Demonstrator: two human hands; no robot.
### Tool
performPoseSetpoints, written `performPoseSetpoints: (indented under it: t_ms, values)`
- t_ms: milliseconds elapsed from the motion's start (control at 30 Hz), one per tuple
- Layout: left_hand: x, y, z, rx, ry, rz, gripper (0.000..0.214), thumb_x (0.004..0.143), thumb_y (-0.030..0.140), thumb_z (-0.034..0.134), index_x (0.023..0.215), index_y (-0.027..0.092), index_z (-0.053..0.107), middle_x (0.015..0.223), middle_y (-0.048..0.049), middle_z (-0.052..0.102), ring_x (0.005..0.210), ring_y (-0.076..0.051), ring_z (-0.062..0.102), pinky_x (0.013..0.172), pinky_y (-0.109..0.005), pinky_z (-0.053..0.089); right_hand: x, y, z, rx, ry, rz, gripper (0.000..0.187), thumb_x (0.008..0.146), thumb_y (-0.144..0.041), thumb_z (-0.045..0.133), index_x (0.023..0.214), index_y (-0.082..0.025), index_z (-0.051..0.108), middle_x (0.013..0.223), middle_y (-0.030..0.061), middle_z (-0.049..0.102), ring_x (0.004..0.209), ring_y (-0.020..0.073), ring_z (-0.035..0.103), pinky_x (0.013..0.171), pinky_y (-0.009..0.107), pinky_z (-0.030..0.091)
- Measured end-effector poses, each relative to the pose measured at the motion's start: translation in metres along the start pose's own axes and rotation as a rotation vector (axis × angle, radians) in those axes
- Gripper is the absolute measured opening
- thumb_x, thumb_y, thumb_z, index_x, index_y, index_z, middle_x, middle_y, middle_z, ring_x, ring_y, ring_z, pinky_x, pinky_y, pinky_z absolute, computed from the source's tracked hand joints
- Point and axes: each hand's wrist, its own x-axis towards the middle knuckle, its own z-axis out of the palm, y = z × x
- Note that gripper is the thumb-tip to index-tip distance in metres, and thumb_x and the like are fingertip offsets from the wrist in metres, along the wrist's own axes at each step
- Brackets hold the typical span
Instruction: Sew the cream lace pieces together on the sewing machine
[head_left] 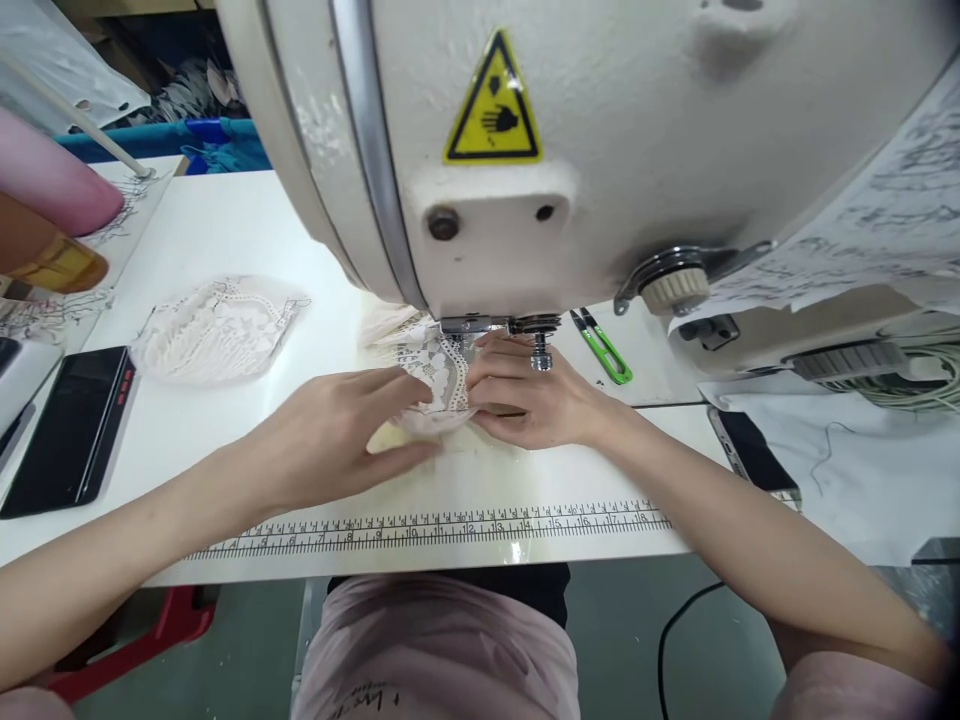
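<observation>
A piece of pale pink lace fabric (442, 372) lies gathered on the table, beneath the head of a white sewing machine (480, 240). At its left edge is my left hand (341, 425), with fingers stretched over the lace and the thumb held apart. My right hand (529, 390) has its fingers curled on the right edge of the same lace, gripping it close to the machine's needle area. The needle itself is hidden behind the machine head. A second piece of lace (221, 330) rests flat on the table to the left.
Green thread snips (604, 348) lie behind my right hand. A black phone (71, 430) is at the left, another phone (750, 455) at the right. A printed ruler (450, 530) runs along the front edge. Thread cones (56, 170) stand at the far left.
</observation>
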Motion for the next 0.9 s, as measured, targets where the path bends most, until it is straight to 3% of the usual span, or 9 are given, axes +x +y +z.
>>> performPoseSetpoints:
  t_ms: [67,133,233,367,500,567,633,733,900]
  values:
    - [0.005,-0.005,0.014,0.059,-0.008,0.096,0.024,0.092,0.035,0.056,0.106,0.016,0.059,0.086,-0.0039,0.065,0.069,-0.017,0.061,0.058,-0.029,0.047,0.000,0.000,-0.002,-0.018,0.011,-0.016,0.013,0.089,-0.020,0.051,0.078,-0.024,0.056,0.084,-0.0034,0.066,0.084,0.0132,0.056,0.086,0.033,0.047]
    - [0.008,-0.008,0.030,0.168,0.103,0.173,0.010,0.091,0.018,0.054,0.099,0.015,0.061,0.080,-0.0032,0.064,0.065,-0.016,0.057,0.057,-0.030,0.044,-0.001,0.001,-0.002,-0.019,0.026,-0.043,0.012,0.089,-0.019,0.052,0.079,-0.024,0.056,0.084,-0.0039,0.066,0.086,0.0132,0.058,0.087,0.033,0.047]
    - [0.009,-0.008,0.047,0.264,0.285,0.246,0.015,0.088,0.004,0.051,0.090,0.015,0.061,0.069,-0.0009,0.061,0.057,-0.014,0.051,0.053,-0.029,0.037,-0.003,0.003,0.002,0.017,0.020,-0.048,0.004,0.090,-0.021,0.055,0.088,-0.023,0.057,0.092,-0.0013,0.067,0.092,0.0141,0.059,0.089,0.034,0.048]
    - [0.008,-0.007,0.050,0.263,0.321,0.243,0.011,0.087,0.005,0.056,0.090,0.013,0.063,0.065,0.0002,0.058,0.056,-0.013,0.049,0.053,-0.030,0.036,-0.006,0.007,0.011,0.041,-0.021,0.006,0.014,0.094,-0.032,0.053,0.101,-0.021,0.058,0.106,0.0051,0.066,0.101,0.0174,0.060,0.094,0.039,0.049]
    - [0.007,-0.007,0.047,0.342,0.350,0.239,0.009,0.085,0.007,0.062,0.082,0.015,0.063,0.062,0.0020,0.058,0.054,-0.013,0.049,0.053,-0.032,0.036,-0.008,0.009,0.011,0.062,-0.043,-0.035,0.008,0.093,-0.020,0.054,0.097,-0.022,0.061,0.104,0.0014,0.070,0.111,0.0163,0.061,0.098,0.039,0.050]
    - [0.007,-0.008,0.047,0.387,0.372,0.254,0.008,0.084,0.008,0.063,0.082,0.015,0.064,0.069,0.0009,0.066,0.062,-0.015,0.058,0.058,-0.034,0.043,-0.008,0.009,0.007,0.079,-0.029,-0.063,0.010,0.092,-0.017,0.055,0.098,-0.021,0.062,0.100,0.0000,0.073,0.111,0.0149,0.063,0.099,0.038,0.051]
    - [0.005,-0.008,0.049,0.373,0.366,0.268,0.009,0.086,0.008,0.060,0.089,0.014,0.066,0.089,-0.0038,0.073,0.084,-0.020,0.068,0.074,-0.038,0.052,-0.007,0.008,0.005,0.080,-0.018,-0.070,0.011,0.091,-0.016,0.057,0.099,-0.021,0.063,0.098,-0.0003,0.074,0.106,0.0136,0.066,0.101,0.037,0.051]
    - [0.002,-0.009,0.054,0.267,0.306,0.258,0.019,0.093,0.013,0.048,0.102,0.010,0.065,0.117,-0.0128,0.069,0.115,-0.026,0.062,0.096,-0.041,0.054,-0.004,0.006,0.003,0.067,-0.005,-0.047,0.012,0.090,-0.014,0.058,0.099,-0.019,0.065,0.094,0.0005,0.075,0.098,0.0129,0.069,0.102,0.036,0.052]
    - [-0.001,-0.010,0.060,0.185,0.287,0.214,0.027,0.093,0.011,0.043,0.113,0.008,0.060,0.122,-0.0139,0.067,0.119,-0.025,0.061,0.094,-0.036,0.057,0.002,0.003,0.002,0.055,0.022,-0.023,0.011,0.092,-0.016,0.056,0.094,-0.020,0.066,0.087,-0.0003,0.076,0.091,0.0123,0.071,0.093,0.031,0.057]
